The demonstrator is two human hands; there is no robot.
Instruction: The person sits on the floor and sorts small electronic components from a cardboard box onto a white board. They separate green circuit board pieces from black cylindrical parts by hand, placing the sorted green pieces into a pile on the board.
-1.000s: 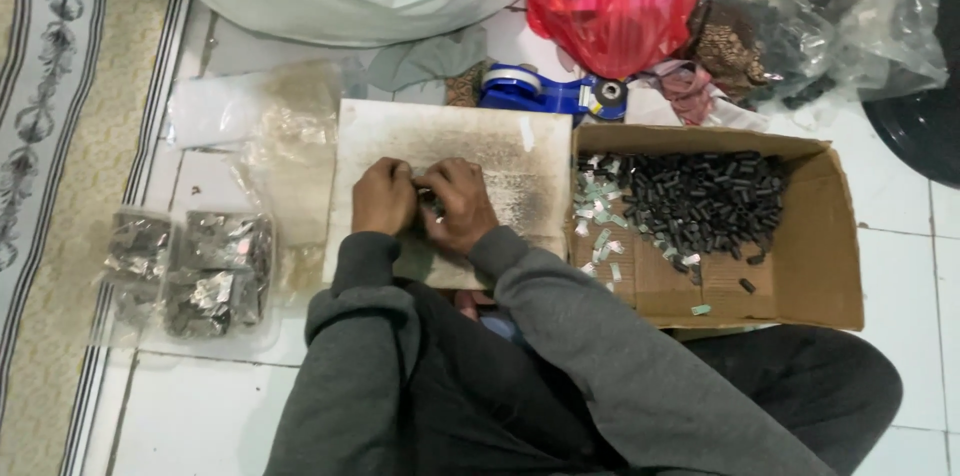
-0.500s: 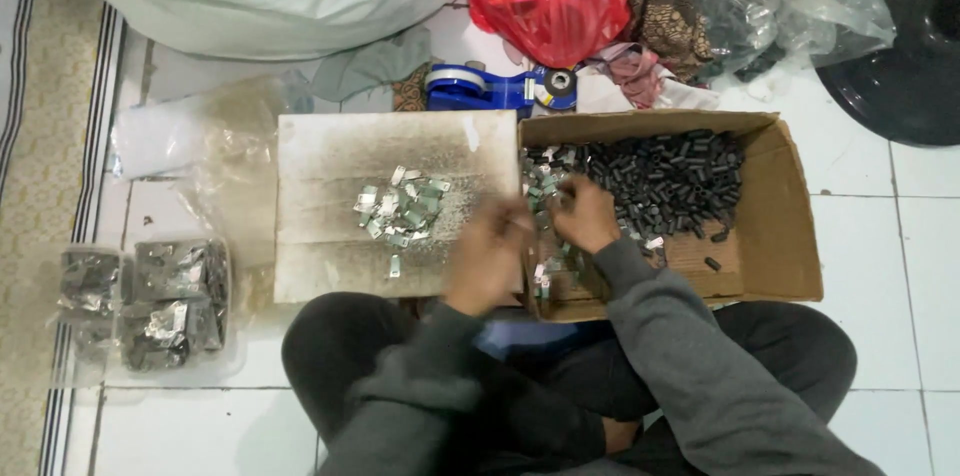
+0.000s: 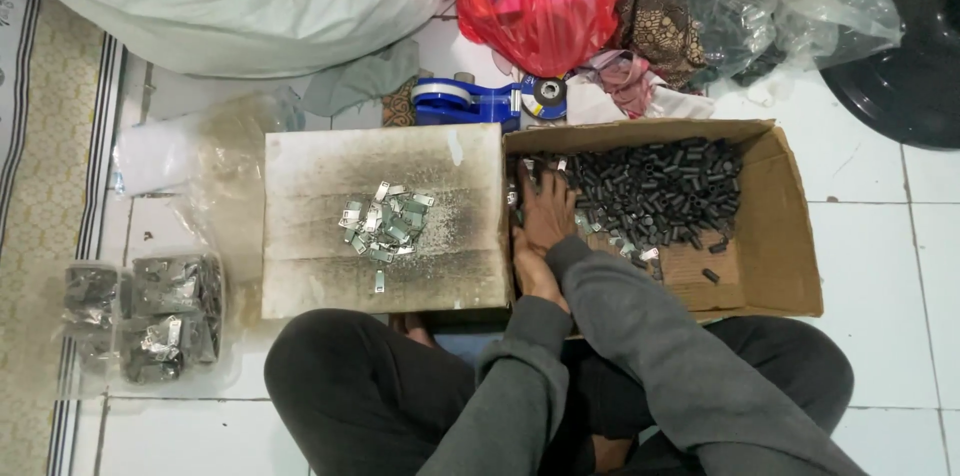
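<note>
right hand (image 3: 548,211) in cardboard box (image 3: 780,226), fingers spread on black tubes (image 3: 655,191) | left hand (image 3: 530,271) at box's left wall, fingers unclear | tubes: small, stiff, light, loose; scoop or pinch

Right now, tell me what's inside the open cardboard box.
The cardboard box holds a heap of small dark tubes and some silvery clips. The right hand and left hand cover whatever lies beneath them.

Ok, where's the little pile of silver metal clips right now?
In the head view the pile of silver clips lies left of centre on the flat grey cardboard sheet, just left of the open cardboard box where both hands are.
</note>
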